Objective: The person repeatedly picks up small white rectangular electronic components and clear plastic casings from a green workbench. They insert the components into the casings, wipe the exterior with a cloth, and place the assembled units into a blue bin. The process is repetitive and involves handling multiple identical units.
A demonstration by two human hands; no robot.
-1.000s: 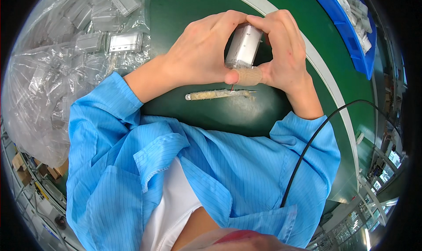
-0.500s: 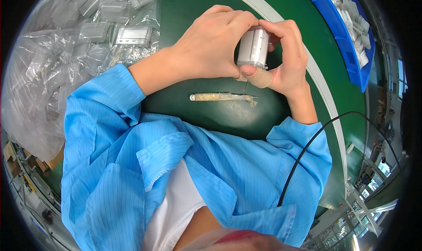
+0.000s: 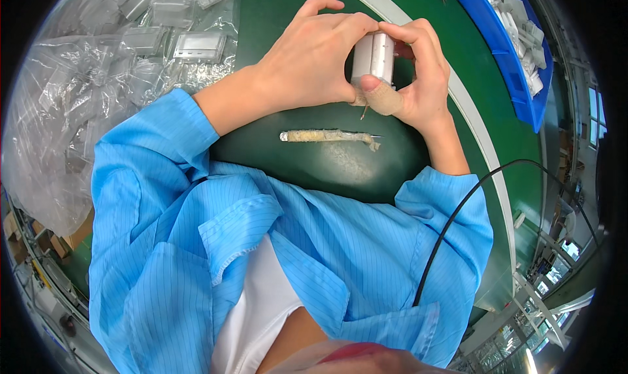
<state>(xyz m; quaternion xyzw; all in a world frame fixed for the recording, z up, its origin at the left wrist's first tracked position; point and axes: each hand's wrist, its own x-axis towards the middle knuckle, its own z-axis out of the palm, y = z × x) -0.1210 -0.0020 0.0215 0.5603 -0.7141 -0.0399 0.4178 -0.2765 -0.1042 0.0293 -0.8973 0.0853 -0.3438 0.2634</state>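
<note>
Between my two hands I grip a small white and clear plastic case (image 3: 373,58), held above the green work surface. My left hand (image 3: 309,63) closes on its left side, with the index finger at the top edge and the thumb at the lower edge. My right hand (image 3: 422,79) holds the other side; its thumb, wrapped in beige tape, presses on the lower end of the case. A thin reddish wire end pokes out below the case. Nearer to me lies a slim tool (image 3: 327,136) with a taped handle and a narrow metal tip pointing right.
A clear plastic bag (image 3: 72,125) with several similar clear cases (image 3: 199,47) lies on the left. At the upper right stands a blue bin (image 3: 507,56) full of white parts. A pale curved strip (image 3: 481,125) edges the surface, and a black cable (image 3: 451,220) loops at the right.
Both hands and the case have moved slightly up and left. My right thumb has shifted on the lower end of the case, and my left fingers have lifted a little.
</note>
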